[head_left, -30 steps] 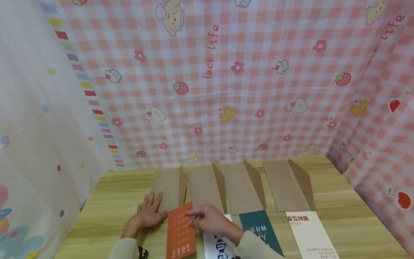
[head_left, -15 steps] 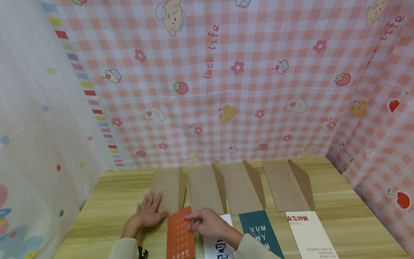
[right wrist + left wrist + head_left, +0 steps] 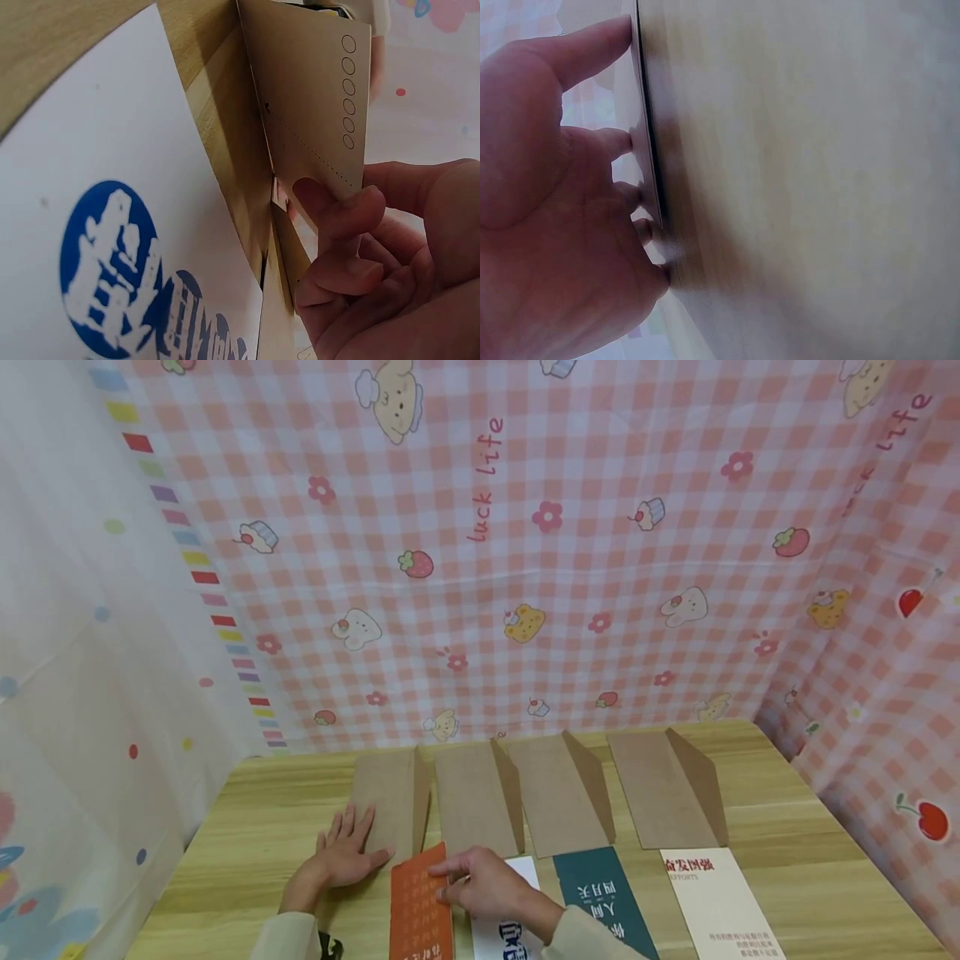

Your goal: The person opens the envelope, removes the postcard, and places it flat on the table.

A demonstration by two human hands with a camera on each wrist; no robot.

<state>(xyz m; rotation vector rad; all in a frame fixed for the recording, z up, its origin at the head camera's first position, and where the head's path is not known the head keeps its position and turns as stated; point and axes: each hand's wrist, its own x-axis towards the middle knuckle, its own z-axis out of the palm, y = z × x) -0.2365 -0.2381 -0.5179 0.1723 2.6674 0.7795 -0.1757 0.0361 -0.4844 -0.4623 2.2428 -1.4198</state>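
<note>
In the head view my left hand (image 3: 345, 858) lies with spread fingers on the lower left part of the leftmost kraft envelope (image 3: 384, 793), pressing it to the table. The left wrist view shows that hand (image 3: 562, 172) with fingertips along the envelope's thin edge (image 3: 646, 112). My right hand (image 3: 491, 887) pinches the right edge of an orange postcard (image 3: 420, 902), its top end just below that envelope. From the right wrist, the hand (image 3: 390, 255) holds the tilted postcard (image 3: 311, 90), its back side with printed circles visible. The postcard's lower end is out of the head view.
More kraft envelopes (image 3: 480, 797) with raised flaps lie in a row to the right. Below them lie a white postcard with blue print (image 3: 513, 935), partly under my right arm, a dark green postcard (image 3: 600, 893) and a cream postcard (image 3: 720, 902). A checked cloth (image 3: 570, 568) hangs behind.
The orange postcard and my right hand have shifted slightly down towards me. My left hand stays on the envelope.
</note>
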